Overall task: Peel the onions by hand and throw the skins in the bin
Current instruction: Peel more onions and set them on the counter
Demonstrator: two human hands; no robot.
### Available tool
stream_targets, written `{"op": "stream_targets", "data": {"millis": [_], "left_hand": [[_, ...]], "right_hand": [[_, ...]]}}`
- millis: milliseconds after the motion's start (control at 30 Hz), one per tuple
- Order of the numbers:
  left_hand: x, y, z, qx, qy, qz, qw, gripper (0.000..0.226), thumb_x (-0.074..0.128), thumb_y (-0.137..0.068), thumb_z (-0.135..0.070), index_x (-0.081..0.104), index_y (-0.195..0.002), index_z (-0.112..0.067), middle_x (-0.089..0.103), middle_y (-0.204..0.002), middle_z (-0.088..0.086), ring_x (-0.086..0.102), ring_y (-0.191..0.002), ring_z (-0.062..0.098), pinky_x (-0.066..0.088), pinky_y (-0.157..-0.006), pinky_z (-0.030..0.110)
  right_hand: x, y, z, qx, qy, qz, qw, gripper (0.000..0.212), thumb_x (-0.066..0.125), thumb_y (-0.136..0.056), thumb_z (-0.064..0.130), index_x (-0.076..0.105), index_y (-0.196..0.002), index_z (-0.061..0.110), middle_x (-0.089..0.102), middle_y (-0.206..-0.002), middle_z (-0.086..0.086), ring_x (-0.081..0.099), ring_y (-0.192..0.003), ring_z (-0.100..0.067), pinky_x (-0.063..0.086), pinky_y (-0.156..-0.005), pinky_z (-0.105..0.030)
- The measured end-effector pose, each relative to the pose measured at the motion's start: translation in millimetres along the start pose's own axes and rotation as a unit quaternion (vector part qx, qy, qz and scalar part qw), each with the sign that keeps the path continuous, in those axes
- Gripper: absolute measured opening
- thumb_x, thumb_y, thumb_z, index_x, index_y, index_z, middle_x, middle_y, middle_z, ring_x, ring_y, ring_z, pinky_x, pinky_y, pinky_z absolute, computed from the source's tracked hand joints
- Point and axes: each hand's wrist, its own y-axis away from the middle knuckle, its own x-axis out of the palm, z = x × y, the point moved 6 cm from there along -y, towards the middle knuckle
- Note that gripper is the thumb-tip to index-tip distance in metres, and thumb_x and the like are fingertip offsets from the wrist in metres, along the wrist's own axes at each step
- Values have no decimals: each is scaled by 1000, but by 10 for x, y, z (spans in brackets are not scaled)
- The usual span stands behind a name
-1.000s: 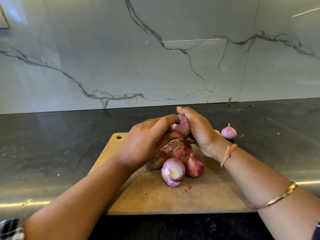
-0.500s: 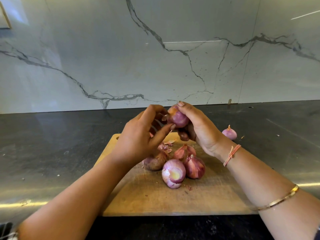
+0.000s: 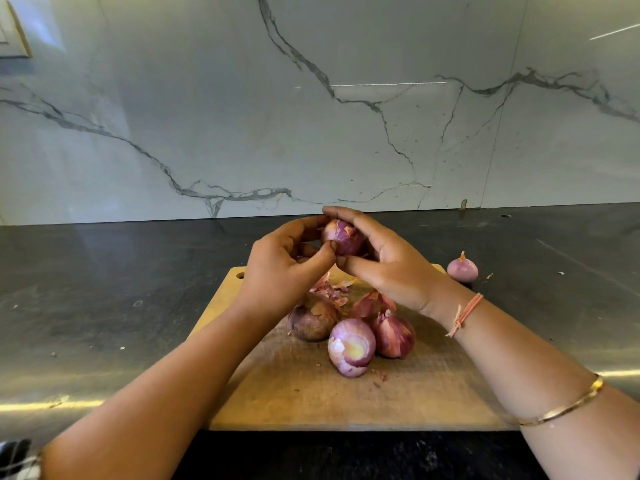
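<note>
Both hands are above the cutting board (image 3: 311, 403). The right hand (image 3: 391, 268) is curled round one onion (image 3: 344, 237). The left hand (image 3: 280, 271) pinches its left side with thumb and fingertips. Other onions (image 3: 351, 346) and loose skins (image 3: 332, 289) lie on the board. A peeled onion (image 3: 462, 270) sits apart on the table (image 3: 104, 306).

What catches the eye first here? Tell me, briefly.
The left hand and right hand grip one onion in the air above the far end of the board. Below them, a cluster of onions lies on the board among loose skins. A peeled onion sits alone on the dark counter, right of the board.
</note>
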Motion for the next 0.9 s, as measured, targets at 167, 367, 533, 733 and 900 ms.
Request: {"op": "stream_targets", "data": {"millis": [167, 367, 533, 733, 900], "left_hand": [[6, 13, -18, -1, -6, 13, 1000, 33, 66, -84, -7, 65, -109, -28, 72, -89, -15, 69, -83, 2, 56, -76, 20], [-4, 22, -30, -3, -12, 25, 1000, 25, 65, -79, -18, 66, -91, -40, 74, -83, -3, 71, -81, 18, 58, -78, 36], [-47, 12, -12, -11, -8, 20, 1000, 35, 57, -86, 0, 68, -88, -33, 73, -73, -9, 71, -68, 10, 57, -67, 21], [-17, 16, -21, -14, 9, 46, 999, 28, 62, -87, -6, 68, -100, -30, 74, -82, -9, 71, -77, 8, 56, -72, 19], [-6, 16, -12, -17, -2, 52, 998, 23, 69, -81, -13, 69, -97, -31, 74, -82, -5, 71, -81, 14, 58, -76, 28]], "right_hand": [[-2, 18, 4, -15, 99, -9, 995, 60, 61, -90, 6, 40, -143, 25, 48, -137, -1, 46, -127, -7, 35, -111, -26], [11, 23, -12, 10, 89, 10, 996, 59, 63, -91, 12, 39, -144, 20, 53, -138, -1, 50, -126, -9, 38, -108, -25], [3, 13, -54, 32, 41, 13, 999, 58, 64, -89, 13, 42, -142, 20, 55, -135, 0, 53, -123, -9, 40, -109, -34], [-9, 0, -74, 35, 22, 0, 999, 64, 64, -80, 30, 45, -140, 21, 57, -133, 0, 54, -122, -10, 42, -108, -38], [-7, 8, -94, 32, 78, 7, 996, 61, 66, -89, 21, 41, -145, 19, 54, -138, 1, 50, -126, -8, 39, -110, -34]]}}
